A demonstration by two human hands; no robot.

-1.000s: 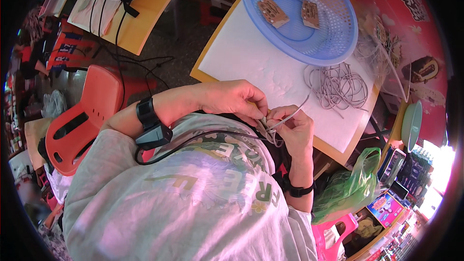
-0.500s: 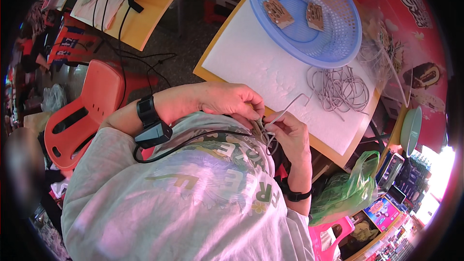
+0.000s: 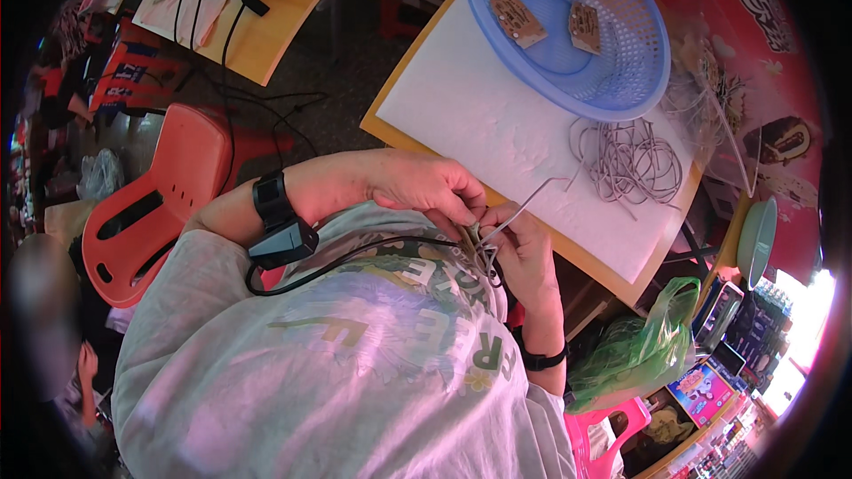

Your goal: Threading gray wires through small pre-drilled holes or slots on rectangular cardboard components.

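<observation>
Close against my shirt, my left hand [image 3: 430,191] and my right hand [image 3: 531,253] meet with bent, closed fingers. A thin pale cord [image 3: 531,198] runs up from between the fingers of my right hand, and several loops of it hang below. My left thumb and forefinger pinch at the same spot; a small brownish flat piece seems to be there, mostly hidden by the fingers. On the white-topped table [image 3: 444,102] beyond lies a tangled heap of pale cord [image 3: 635,162]. A blue plastic basket [image 3: 497,58] behind the heap holds two small brown cards [image 3: 517,20].
A dark cable [image 3: 355,253] runs across my shirt from a black device [image 3: 284,246] on my left forearm. An orange chair [image 3: 182,160] stands at the left. On the right are a green plastic bag [image 3: 639,350], a pale green dish [image 3: 756,239] and clear plastic bags [image 3: 701,80].
Both hands stay together while my right hand has shifted slightly left and the cord's free end has tipped. At the lower left, another person's hand has come into view.
</observation>
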